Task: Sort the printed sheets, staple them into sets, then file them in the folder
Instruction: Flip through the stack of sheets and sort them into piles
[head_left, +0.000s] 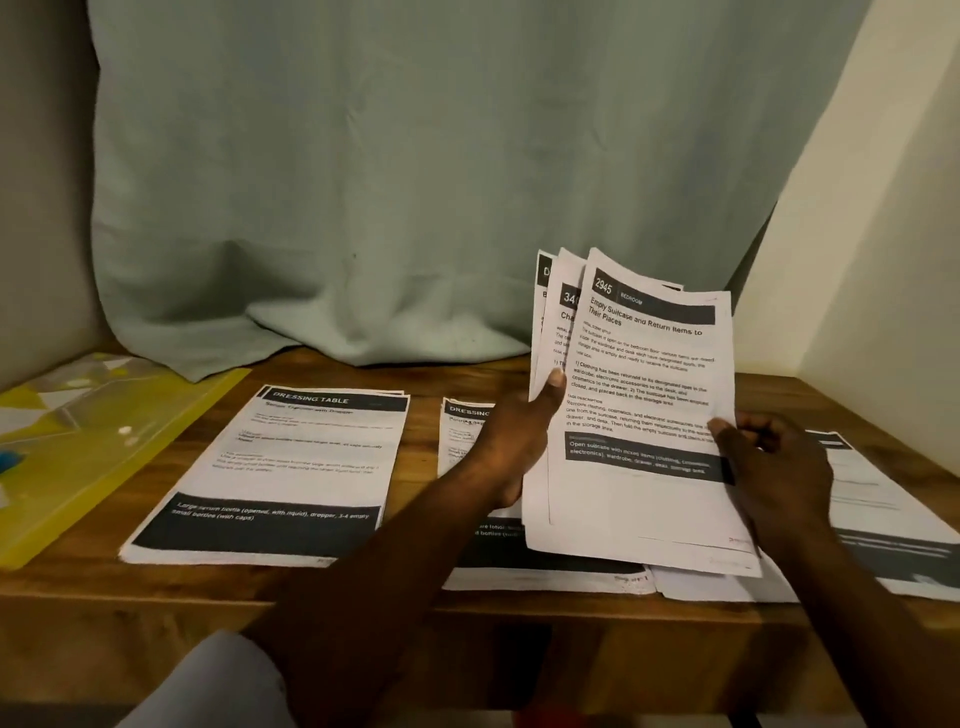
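I hold a fanned bunch of printed sheets (639, 415) upright above the wooden desk (415, 613); the front sheet is headed "2945 Bedroom". My left hand (511, 441) grips the bunch at its left edge, thumb on the front. My right hand (774, 462) pinches the front sheet at its right edge. On the desk lie three piles: a "Dressing Table" pile (270, 473) at left, a second pile (467, 431) in the middle partly hidden behind my left arm, and a third pile (883, 525) at the right. A yellow plastic folder (98, 447) lies at the far left.
A pale green cloth (415, 182) hangs behind the desk and drapes onto its back edge. A cream wall (883, 234) closes the right side. Something small and blue (8, 460) sits on the folder at the left frame edge. The desk's front edge runs below the piles.
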